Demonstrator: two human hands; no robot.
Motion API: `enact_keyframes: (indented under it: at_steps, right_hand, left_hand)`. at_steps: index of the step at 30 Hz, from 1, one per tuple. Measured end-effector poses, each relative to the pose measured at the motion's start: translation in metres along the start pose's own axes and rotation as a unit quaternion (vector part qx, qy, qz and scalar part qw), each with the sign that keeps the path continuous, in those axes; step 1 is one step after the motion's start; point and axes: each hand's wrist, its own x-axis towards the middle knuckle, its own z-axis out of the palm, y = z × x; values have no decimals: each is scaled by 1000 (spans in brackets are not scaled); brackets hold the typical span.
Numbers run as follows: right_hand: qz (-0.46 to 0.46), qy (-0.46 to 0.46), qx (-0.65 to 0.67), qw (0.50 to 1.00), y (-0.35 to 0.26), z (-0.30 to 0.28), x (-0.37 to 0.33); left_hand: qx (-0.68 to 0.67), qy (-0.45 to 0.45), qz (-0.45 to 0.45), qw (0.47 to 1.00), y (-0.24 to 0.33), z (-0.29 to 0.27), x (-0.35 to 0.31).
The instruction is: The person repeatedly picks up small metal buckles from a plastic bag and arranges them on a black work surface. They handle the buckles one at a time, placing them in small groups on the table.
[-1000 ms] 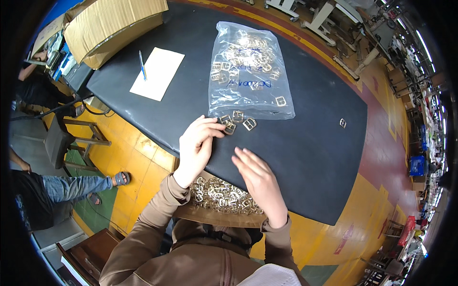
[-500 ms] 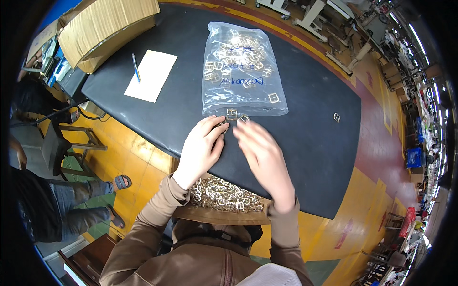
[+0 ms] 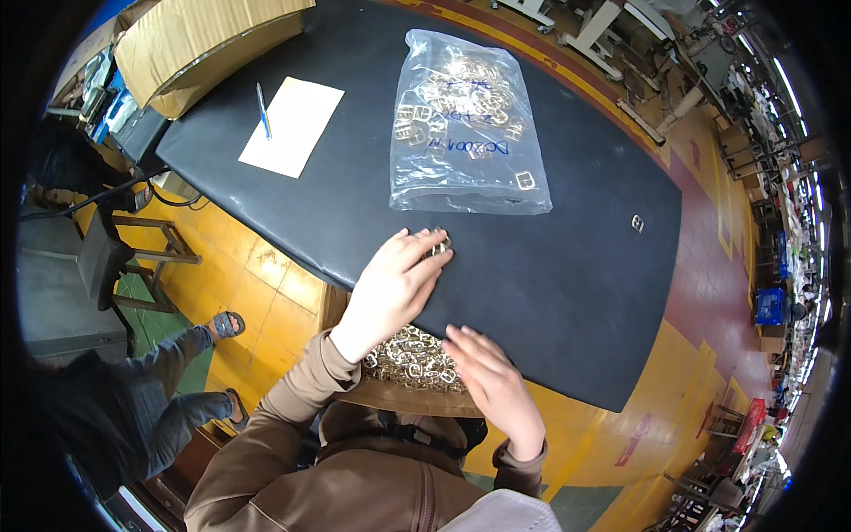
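My left hand (image 3: 397,282) rests on the black table with its fingers curled over several small metal buckles (image 3: 440,246), which show partly at the fingertips. My right hand (image 3: 493,379) has drawn back to the table's near edge, above an open drawer (image 3: 417,401) full of loose buckles (image 3: 409,356). Its fingers are stretched out, and nothing shows in them. Beyond my left fingertips lies a clear plastic bag (image 3: 470,197) with many buckles inside. One single buckle (image 3: 637,223) lies apart on the right side of the table.
A pen (image 3: 263,111) lies on a sheet of paper (image 3: 306,133) at the left, with a cardboard box (image 3: 208,49) behind it. A person's legs (image 3: 182,355) and a stool (image 3: 151,244) are off to the left. Machine stands (image 3: 594,35) stand beyond the far edge.
My right hand has moved from beside the bag back toward the drawer. The buckles near the bag's edge are now gathered under my left fingers. The whole view has shifted slightly.
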Motion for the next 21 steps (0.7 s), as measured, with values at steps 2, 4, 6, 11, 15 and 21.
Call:
enact_keyframes:
  at_steps: [2, 4, 6, 11, 15, 21]
  right_hand:
    - [18, -14, 41, 999, -2, -9, -10]
    - [20, 22, 53, 998, -1, -19, -10]
    - [30, 93, 53, 994, 10, -21, 10]
    - [14, 173, -46, 984, 34, 3, 84]
    - [-75, 84, -49, 992, 22, 25, 77]
    - [-81, 18, 0, 997, 8, 20, 17]
  left_hand:
    - [-10, -22, -1, 1000, 9, 1, -2]
    - [-39, -59, -7, 997, 16, -1, -5]
    - [-116, -74, -35, 990, 20, -5, -8]
    - [-184, -38, -104, 977, 16, -23, -9]
    - [-120, -30, -89, 988, 0, -28, 0]
    - [-8, -23, -17, 1000, -17, 24, 54]
